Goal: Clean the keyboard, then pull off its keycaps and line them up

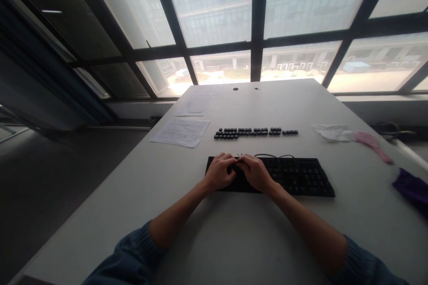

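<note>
A black keyboard [301,173] lies on the white table, with both hands over its left half. My left hand [219,171] is closed, its fingers curled down at the keys; what they hold, if anything, is hidden. Close beside it, my right hand [256,171] is closed, thumb and forefinger pinched near the left fingertips. Between the hands, two thin wire prongs of what looks like a keycap puller [240,156] stick up; its lower part is covered. Behind the keyboard, several loose black keycaps [245,132] lie in rows.
Printed sheets [182,132] lie on the table [187,169] at left. To the right are a white tissue [332,132], a pink hairbrush-shaped thing [371,142] and a purple cloth [411,189]. The keyboard's cable [277,156] loops behind it. Large windows stand beyond the far edge.
</note>
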Action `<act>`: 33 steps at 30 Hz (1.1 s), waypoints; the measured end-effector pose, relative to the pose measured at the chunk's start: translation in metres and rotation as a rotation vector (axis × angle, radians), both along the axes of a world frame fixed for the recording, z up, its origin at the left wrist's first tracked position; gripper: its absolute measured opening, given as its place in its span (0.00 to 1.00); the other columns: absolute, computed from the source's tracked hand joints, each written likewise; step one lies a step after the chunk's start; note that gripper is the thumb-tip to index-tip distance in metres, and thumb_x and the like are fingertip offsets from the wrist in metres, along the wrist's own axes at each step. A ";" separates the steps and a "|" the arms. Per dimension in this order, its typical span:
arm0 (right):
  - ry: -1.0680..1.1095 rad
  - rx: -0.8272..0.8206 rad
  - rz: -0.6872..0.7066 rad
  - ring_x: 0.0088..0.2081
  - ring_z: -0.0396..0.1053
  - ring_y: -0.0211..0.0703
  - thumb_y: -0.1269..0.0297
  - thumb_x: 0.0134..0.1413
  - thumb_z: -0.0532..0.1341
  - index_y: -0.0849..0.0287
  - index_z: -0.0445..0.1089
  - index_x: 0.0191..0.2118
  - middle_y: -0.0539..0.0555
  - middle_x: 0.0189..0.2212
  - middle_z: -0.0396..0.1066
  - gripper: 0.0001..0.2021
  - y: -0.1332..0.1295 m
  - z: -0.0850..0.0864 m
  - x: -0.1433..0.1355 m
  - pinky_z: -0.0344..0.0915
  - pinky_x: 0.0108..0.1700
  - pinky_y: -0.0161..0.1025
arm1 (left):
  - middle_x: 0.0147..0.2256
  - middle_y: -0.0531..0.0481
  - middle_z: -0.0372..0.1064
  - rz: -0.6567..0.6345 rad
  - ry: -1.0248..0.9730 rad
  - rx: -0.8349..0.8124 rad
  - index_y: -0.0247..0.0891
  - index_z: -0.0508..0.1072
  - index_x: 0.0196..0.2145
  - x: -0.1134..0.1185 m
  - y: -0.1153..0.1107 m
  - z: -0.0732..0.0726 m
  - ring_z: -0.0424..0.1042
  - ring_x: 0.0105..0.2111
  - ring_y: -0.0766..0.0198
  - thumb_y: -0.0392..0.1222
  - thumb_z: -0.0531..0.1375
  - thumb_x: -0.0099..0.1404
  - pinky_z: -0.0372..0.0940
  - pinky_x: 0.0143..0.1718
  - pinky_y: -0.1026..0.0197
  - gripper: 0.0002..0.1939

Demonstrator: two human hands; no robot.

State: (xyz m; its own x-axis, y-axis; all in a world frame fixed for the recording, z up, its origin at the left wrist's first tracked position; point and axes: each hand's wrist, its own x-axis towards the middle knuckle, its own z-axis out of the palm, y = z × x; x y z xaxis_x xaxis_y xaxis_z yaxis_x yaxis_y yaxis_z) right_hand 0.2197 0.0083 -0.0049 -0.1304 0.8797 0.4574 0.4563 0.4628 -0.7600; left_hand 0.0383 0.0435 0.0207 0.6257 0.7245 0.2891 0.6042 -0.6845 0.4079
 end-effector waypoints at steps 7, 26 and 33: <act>0.081 -0.002 -0.026 0.34 0.69 0.44 0.65 0.63 0.58 0.56 0.72 0.33 0.53 0.30 0.72 0.08 -0.001 0.002 0.000 0.62 0.39 0.38 | 0.37 0.49 0.74 -0.026 0.025 -0.032 0.43 0.78 0.37 0.000 0.006 -0.009 0.69 0.40 0.56 0.44 0.66 0.62 0.64 0.44 0.55 0.06; 0.186 0.015 -0.003 0.33 0.71 0.44 0.64 0.61 0.59 0.57 0.75 0.33 0.53 0.29 0.74 0.09 0.001 0.000 0.004 0.64 0.39 0.39 | 0.39 0.49 0.74 -0.008 0.034 0.022 0.43 0.76 0.40 0.004 0.001 -0.015 0.70 0.42 0.56 0.42 0.64 0.65 0.64 0.46 0.54 0.05; 0.278 -0.022 -0.076 0.30 0.68 0.42 0.64 0.60 0.59 0.58 0.73 0.30 0.50 0.26 0.71 0.09 0.002 0.003 0.006 0.63 0.36 0.37 | 0.42 0.47 0.73 -0.028 -0.023 0.068 0.43 0.74 0.45 0.004 -0.001 -0.016 0.71 0.43 0.57 0.42 0.61 0.68 0.64 0.48 0.54 0.08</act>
